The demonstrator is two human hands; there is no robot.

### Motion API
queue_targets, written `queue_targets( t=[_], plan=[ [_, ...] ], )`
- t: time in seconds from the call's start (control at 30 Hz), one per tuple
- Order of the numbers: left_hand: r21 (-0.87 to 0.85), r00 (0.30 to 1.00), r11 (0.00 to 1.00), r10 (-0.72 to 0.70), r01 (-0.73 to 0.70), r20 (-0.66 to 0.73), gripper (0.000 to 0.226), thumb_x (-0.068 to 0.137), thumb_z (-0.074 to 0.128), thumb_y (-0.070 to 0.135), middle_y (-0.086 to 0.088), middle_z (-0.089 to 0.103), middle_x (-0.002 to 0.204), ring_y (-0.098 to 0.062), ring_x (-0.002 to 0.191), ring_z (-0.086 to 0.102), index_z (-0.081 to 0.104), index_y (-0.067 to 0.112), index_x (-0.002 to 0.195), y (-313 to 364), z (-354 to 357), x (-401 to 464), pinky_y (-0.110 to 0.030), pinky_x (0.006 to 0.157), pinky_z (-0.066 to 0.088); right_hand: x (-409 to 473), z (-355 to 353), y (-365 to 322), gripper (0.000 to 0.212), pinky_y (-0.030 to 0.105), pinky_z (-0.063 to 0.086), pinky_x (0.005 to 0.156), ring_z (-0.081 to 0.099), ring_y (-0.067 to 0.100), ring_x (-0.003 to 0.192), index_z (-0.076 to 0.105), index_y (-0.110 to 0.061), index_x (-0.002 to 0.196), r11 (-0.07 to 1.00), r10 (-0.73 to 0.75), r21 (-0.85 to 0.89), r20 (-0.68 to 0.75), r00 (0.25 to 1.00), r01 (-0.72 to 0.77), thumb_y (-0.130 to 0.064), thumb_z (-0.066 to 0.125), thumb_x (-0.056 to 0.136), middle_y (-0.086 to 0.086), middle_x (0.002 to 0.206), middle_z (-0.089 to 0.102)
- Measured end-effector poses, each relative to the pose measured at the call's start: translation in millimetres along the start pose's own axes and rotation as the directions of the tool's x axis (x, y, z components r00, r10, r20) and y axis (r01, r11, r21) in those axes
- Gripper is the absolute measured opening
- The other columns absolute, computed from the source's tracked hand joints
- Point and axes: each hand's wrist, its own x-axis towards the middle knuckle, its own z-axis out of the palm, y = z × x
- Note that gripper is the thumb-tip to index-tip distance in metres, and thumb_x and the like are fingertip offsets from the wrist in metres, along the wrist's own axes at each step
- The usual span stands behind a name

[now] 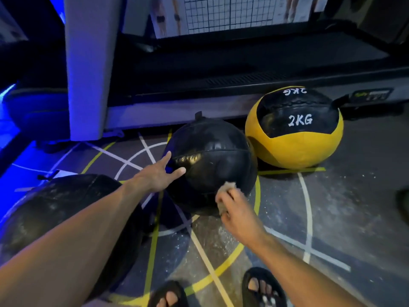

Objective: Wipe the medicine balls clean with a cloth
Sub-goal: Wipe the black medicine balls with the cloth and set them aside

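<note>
Hands — left (158, 173) flat on black ball (212, 165) | right (234, 209) grips cloth (228, 189)

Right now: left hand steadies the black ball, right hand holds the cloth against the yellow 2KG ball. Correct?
Not quite. The head view shows the right hand holding the cloth against the black ball, not the yellow 2KG ball, which sits untouched behind it by the treadmill. The rest holds: the left hand steadies the black ball with straight fingers.
</note>
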Motion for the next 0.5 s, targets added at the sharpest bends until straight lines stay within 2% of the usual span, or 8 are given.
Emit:
queue_targets(
  t=[0.07, 0.13, 0.2, 0.23, 0.3, 0.33, 0.43, 0.5],
  plan=[
    [-0.05, 0.999, 0.999, 0.019, -0.021, -0.026, 0.095, 0.089, 0.043, 0.08, -0.009, 0.04, 0.161, -0.033, 0.141, 0.046, 0.001, 0.038, 0.164, -1.0, 2.3, 4.5, -0.04, 0.114, 0.036, -19.4, 3.7, 18.2, 0.026, 0.028, 0.047, 0.076, 0.06, 0.02, 0.088, 0.062, -0.021, 0.1, 0.973, 0.17, 0.155, 0.029, 0.985, -0.172, 0.001, 0.064, 0.085, 0.001, 0.105, 0.053],
    [-0.106, 0.999, 0.994, 0.035, -0.039, -0.036, 0.102, 0.081, 0.044, 0.086, -0.008, 0.044, 0.159, -0.033, 0.131, 0.056, 0.005, 0.039, 0.164, -3.0, 2.5, 9.0, -0.042, 0.114, 0.038, -20.2, -6.1, 27.2, 0.026, 0.035, 0.057, 0.064, 0.066, 0.019, 0.07, 0.061, -0.028, 0.09, 0.791, 0.449, 0.482, -0.04, 0.893, -0.376, -0.002, 0.068, 0.089, 0.007, 0.092, 0.059],
    [-0.137, 0.997, 0.989, 0.048, -0.057, -0.065, 0.111, 0.071, 0.047, 0.091, -0.003, 0.043, 0.16, -0.031, 0.13, 0.057, 0.014, 0.038, 0.163, -7.5, 1.7, 12.7, -0.041, 0.114, 0.038, 4.7, -30.3, 21.9, 0.017, 0.033, 0.06, 0.062, 0.067, 0.011, 0.063, 0.065, -0.02, 0.096, 0.59, 0.628, 0.728, -0.141, 0.765, -0.35, -0.006, 0.072, 0.09, 0.012, 0.085, 0.064],
    [-0.15, 0.994, 0.986, 0.06, -0.074, -0.097, 0.113, 0.068, 0.049, 0.092, -0.001, 0.044, 0.16, -0.029, 0.132, 0.055, 0.021, 0.036, 0.162, -8.9, 2.2, 13.4, -0.04, 0.114, 0.038, 24.8, -41.9, 18.7, 0.015, 0.029, 0.059, 0.064, 0.065, 0.005, 0.065, 0.067, -0.017, 0.1, 0.572, 0.657, 0.766, -0.213, 0.723, -0.293, -0.009, 0.075, 0.09, 0.009, 0.087, 0.066],
    [-0.2, 0.98, 0.972, 0.087, -0.124, -0.18, 0.107, 0.069, 0.056, 0.087, 0.002, 0.044, 0.158, -0.024, 0.137, 0.051, 0.033, 0.032, 0.158, -9.0, 7.5, 10.3, -0.037, 0.111, 0.039, 64.1, -56.0, 9.2, 0.02, 0.028, 0.055, 0.072, 0.061, 0.004, 0.075, 0.067, -0.022, 0.103, 0.672, 0.592, 0.711, -0.348, 0.727, -0.207, -0.016, 0.078, 0.087, 0.001, 0.095, 0.067],
    [-0.24, 0.97, 0.959, 0.094, -0.148, -0.224, 0.102, 0.071, 0.06, 0.082, 0.003, 0.044, 0.158, -0.022, 0.139, 0.048, 0.037, 0.031, 0.156, -8.4, 12.1, 7.2, -0.035, 0.11, 0.038, 79.3, -56.8, -1.3, 0.022, 0.027, 0.053, 0.074, 0.06, 0.005, 0.078, 0.067, -0.025, 0.103, 0.743, 0.513, 0.643, -0.371, 0.774, -0.185, -0.016, 0.077, 0.086, -0.002, 0.097, 0.066],
    [-0.346, 0.947, 0.919, 0.079, -0.19, -0.31, 0.099, 0.069, 0.062, 0.083, 0.004, 0.049, 0.15, -0.022, 0.132, 0.052, 0.041, 0.034, 0.154, -15.2, 28.2, 7.4, -0.035, 0.105, 0.042, 85.0, -25.3, -31.2, 0.03, 0.029, 0.046, 0.074, 0.056, 0.011, 0.086, 0.063, -0.025, 0.102, 0.976, 0.158, 0.193, -0.319, 0.935, -0.099, -0.016, 0.072, 0.075, -0.006, 0.1, 0.059],
    [-0.393, 0.936, 0.894, 0.074, -0.216, -0.345, 0.104, 0.064, 0.061, 0.091, 0.007, 0.052, 0.14, -0.025, 0.121, 0.059, 0.043, 0.038, 0.152, -25.8, 36.5, 10.9, -0.037, 0.1, 0.048, 66.5, 1.9, -38.4, 0.033, 0.032, 0.044, 0.075, 0.056, 0.018, 0.087, 0.063, -0.021, 0.102, 0.993, -0.102, -0.081, -0.192, 0.976, 0.087, -0.021, 0.07, 0.07, -0.002, 0.099, 0.057]
  ],
)
